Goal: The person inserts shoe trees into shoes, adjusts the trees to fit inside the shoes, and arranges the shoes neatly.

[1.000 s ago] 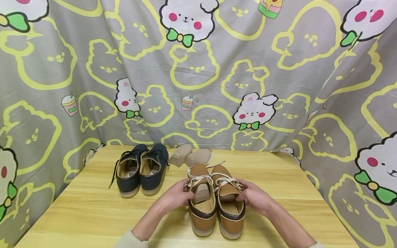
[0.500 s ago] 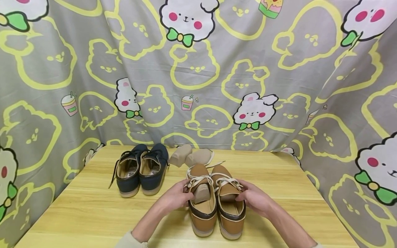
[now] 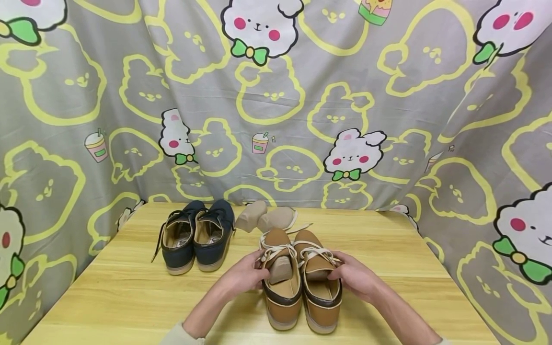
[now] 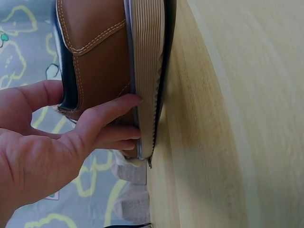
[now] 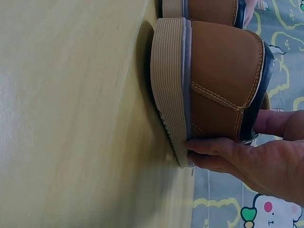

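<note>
Two brown lace-up shoes stand side by side on the wooden table, heels toward me, with pale laces and dark collars. My left hand point(image 3: 246, 276) grips the left brown shoe point(image 3: 282, 311) by its outer side, thumb over the collar and fingers point(image 4: 111, 111) against the upper and ribbed sole. My right hand point(image 3: 355, 275) holds the right brown shoe point(image 3: 322, 316) the same way, its thumb inside the opening and fingers point(image 5: 213, 147) along the outside near the sole. A beige shoe insert point(image 3: 281, 269) shows inside the left shoe; another insert point(image 3: 316, 274) sits deeper in the right one.
A pair of navy lace-up shoes point(image 3: 211, 256) stands to the left, one dark lace trailing onto the table point(image 3: 129, 297). Behind the brown shoes lie two more beige inserts point(image 3: 276, 218) near the back edge. A patterned grey curtain point(image 3: 284, 110) surrounds the table's back and sides.
</note>
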Motion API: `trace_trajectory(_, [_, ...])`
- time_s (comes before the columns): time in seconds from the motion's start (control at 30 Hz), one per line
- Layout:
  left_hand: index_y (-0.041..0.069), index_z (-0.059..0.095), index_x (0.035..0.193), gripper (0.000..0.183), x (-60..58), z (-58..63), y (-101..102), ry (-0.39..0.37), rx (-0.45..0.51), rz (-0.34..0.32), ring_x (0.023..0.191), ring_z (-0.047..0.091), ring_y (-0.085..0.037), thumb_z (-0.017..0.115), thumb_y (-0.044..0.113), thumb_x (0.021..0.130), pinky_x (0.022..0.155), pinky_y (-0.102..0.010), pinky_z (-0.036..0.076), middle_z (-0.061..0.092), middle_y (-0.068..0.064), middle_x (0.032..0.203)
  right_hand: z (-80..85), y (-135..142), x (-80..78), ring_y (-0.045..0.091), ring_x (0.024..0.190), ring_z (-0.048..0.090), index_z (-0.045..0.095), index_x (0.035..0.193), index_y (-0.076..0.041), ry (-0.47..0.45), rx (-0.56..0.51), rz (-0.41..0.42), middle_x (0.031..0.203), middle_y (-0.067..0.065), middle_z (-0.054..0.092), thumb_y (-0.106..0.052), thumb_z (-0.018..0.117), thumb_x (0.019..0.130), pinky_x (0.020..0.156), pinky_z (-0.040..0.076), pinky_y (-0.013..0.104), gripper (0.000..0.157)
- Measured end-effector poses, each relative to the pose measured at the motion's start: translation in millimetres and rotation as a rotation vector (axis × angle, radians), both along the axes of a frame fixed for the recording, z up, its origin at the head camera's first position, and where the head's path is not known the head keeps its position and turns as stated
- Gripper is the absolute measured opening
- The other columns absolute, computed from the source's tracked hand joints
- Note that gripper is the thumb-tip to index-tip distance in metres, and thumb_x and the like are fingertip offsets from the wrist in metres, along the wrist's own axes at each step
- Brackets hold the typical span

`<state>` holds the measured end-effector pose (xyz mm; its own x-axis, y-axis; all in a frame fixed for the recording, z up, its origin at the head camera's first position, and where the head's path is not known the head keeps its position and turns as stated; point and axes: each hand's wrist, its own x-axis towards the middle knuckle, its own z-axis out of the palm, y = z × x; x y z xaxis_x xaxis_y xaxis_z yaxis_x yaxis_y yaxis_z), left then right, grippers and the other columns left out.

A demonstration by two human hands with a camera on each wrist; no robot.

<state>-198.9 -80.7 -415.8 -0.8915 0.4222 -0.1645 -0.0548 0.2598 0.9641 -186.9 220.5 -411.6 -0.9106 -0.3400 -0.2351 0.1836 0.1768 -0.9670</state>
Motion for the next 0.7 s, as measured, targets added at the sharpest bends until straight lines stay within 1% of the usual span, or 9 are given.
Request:
trace_trajectory(0.17, [-0.008,0.019,0.158,0.085,0.0,0.0,0.2,-0.026,0.038,0.011,0.08,0.059,-0.017,0.059,-0.001,0.084,0.063,-0.029,0.049,0.062,-0.022,0.122,-0.5,-1.0,0.7,0.025,0.114,0.06,0.032,0.146,0.014,0.01,-0.013,-0.022,0.132,0.022,0.057,0.002,0.055,0.084,0.102,0.05,0.044,0.067])
trace_trajectory(0.23, [-0.008,0.02,0.158,0.084,0.1,0.3,0.9,-0.026,0.055,0.015,0.072,0.057,-0.014,0.058,-0.003,0.083,0.061,-0.027,0.048,0.064,-0.02,0.117,-0.8,-1.6,1.4,0.024,0.111,0.061,0.034,0.143,0.015,0.014,-0.018,-0.039,0.127,0.021,0.058,0.003,0.055,0.084,0.099,0.051,0.043,0.064])
trace_trajectory(0.27, [-0.008,0.021,0.157,0.084,0.0,0.4,1.6,-0.026,0.063,0.015,0.066,0.054,-0.012,0.057,-0.004,0.082,0.059,-0.026,0.046,0.064,-0.017,0.112,-1.1,-2.0,1.8,0.024,0.109,0.061,0.035,0.142,0.015,0.016,-0.021,-0.047,0.125,0.02,0.059,0.003,0.054,0.084,0.098,0.052,0.043,0.063])
trace_trajectory(0.33, [-0.008,0.023,0.157,0.083,0.1,0.6,3.1,-0.027,0.075,0.019,0.054,0.044,-0.009,0.055,-0.006,0.08,0.054,-0.024,0.041,0.064,-0.012,0.1,-1.6,-2.4,2.6,0.024,0.107,0.062,0.036,0.142,0.016,0.02,-0.029,-0.057,0.121,0.018,0.059,0.005,0.052,0.083,0.095,0.054,0.042,0.061])
trace_trajectory(0.4, [-0.008,0.025,0.156,0.082,-0.1,0.3,4.2,-0.024,0.084,0.024,0.048,0.034,-0.007,0.053,-0.008,0.079,0.05,-0.021,0.037,0.061,-0.009,0.092,-2.5,-2.9,3.3,0.024,0.105,0.062,0.036,0.141,0.017,0.025,-0.045,-0.063,0.118,0.017,0.06,0.007,0.05,0.083,0.093,0.054,0.041,0.061])
trace_trajectory(0.43, [-0.008,0.026,0.156,0.082,-0.1,0.2,4.6,-0.021,0.087,0.027,0.046,0.033,-0.006,0.052,-0.009,0.078,0.049,-0.021,0.035,0.06,-0.008,0.089,-2.9,-3.0,3.7,0.024,0.105,0.061,0.035,0.142,0.017,0.029,-0.05,-0.062,0.117,0.016,0.06,0.007,0.048,0.083,0.093,0.054,0.041,0.061])
trace_trajectory(0.57, [-0.01,0.026,0.155,0.081,-0.2,-1.2,5.5,-0.023,0.111,0.039,0.046,0.031,-0.005,0.05,-0.011,0.078,0.047,-0.02,0.032,0.06,-0.008,0.09,-3.8,-3.5,5.2,0.025,0.105,0.059,0.035,0.141,0.019,0.043,-0.064,-0.065,0.116,0.016,0.058,0.009,0.046,0.081,0.093,0.053,0.039,0.062])
trace_trajectory(0.7, [-0.012,0.023,0.155,0.083,0.4,-2.2,6.6,-0.044,0.152,0.05,0.045,0.029,-0.004,0.048,-0.014,0.076,0.046,-0.019,0.029,0.064,-0.01,0.097,-3.8,-2.5,6.8,0.026,0.106,0.059,0.034,0.141,0.02,0.05,-0.064,-0.069,0.117,0.017,0.058,0.01,0.046,0.079,0.094,0.052,0.039,0.064])
